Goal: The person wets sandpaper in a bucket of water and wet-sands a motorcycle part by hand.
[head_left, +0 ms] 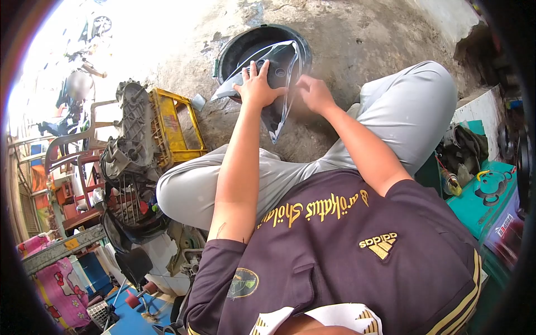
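Note:
A dark, roughly triangular panel (272, 118) with a whitish edge and round holes leans over a black basin (223, 58) on the floor. My left hand (257, 88) lies on the panel with its fingers spread, the thumb pointing toward the right edge. Just right of that edge is my right hand (316, 96), its fingers curled closed and slightly blurred. What the right fingers hold, if anything, is hidden. I cannot tell whether they touch the panel's edge.
To the left, a yellow crate (178, 125) stands beside a metal engine casing (135, 120) and a brown chair (72, 137). A green toolbox (480, 192) sits at the right. My bent legs in grey trousers (407, 106) flank the work. A person (70, 97) is at far left.

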Available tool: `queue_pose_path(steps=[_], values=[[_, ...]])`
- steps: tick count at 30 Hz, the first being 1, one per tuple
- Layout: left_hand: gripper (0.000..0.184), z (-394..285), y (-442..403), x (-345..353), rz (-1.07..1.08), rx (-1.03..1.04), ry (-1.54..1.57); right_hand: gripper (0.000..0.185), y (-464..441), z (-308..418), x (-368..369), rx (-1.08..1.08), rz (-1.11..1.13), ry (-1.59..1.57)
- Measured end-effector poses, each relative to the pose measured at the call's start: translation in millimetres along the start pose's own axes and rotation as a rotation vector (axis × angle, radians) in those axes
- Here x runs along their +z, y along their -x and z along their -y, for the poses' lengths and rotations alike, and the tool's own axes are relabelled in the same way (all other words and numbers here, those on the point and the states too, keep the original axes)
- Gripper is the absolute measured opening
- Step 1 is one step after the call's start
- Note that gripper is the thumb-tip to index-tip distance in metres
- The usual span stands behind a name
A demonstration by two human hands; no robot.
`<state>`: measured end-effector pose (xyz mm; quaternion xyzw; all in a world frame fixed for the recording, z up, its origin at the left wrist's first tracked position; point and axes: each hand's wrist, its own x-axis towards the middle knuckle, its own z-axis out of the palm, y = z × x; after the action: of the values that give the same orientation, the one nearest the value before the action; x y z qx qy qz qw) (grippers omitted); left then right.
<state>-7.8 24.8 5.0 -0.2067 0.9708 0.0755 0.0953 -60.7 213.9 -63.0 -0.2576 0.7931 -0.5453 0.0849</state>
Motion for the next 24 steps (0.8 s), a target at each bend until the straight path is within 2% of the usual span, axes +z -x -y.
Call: queue_pose_path(steps=[1, 4, 5, 8, 9, 14, 16, 21, 24], values=[[0.116, 0, 0, 0, -0.001, -0.001, -0.003, 0.019, -4, -1, -7, 0.127, 0.057, 0.004], [0.116, 1, -1, 0, -0.008, -0.001, -0.004, 0.012, 4, 2, -1, -0.008, 0.047, 0.090], [0.115, 0, -1, 1, -0.012, 0.000, -0.001, 0.013, 6, 4, 3, -0.053, 0.079, 0.011], [0.116, 0, 0, 0, -0.002, -0.001, 0.003, 0.012, -1, 2, -3, 0.012, -0.030, 0.040], [0.116, 0, 0, 0, -0.004, -0.001, 0.002, 0.013, -3, 2, -6, 0.080, -0.001, 0.039], [0.117, 0, 0, 0, -0.004, 0.002, 0.016, 0.018, -4, 8, -8, 0.102, 0.115, 0.071], [0.117, 0, -1, 0, -0.005, 0.004, 0.017, 0.011, -5, 5, -8, 0.091, -0.024, 0.008], [0.117, -1, 0, 0, 0.001, -0.002, 0.014, 0.011, 1, 10, -4, 0.065, 0.049, 0.086], [0.117, -1, 1, -1, -0.008, 0.008, 0.018, 0.011, 0, 7, -4, 0.039, -0.037, 0.021]])
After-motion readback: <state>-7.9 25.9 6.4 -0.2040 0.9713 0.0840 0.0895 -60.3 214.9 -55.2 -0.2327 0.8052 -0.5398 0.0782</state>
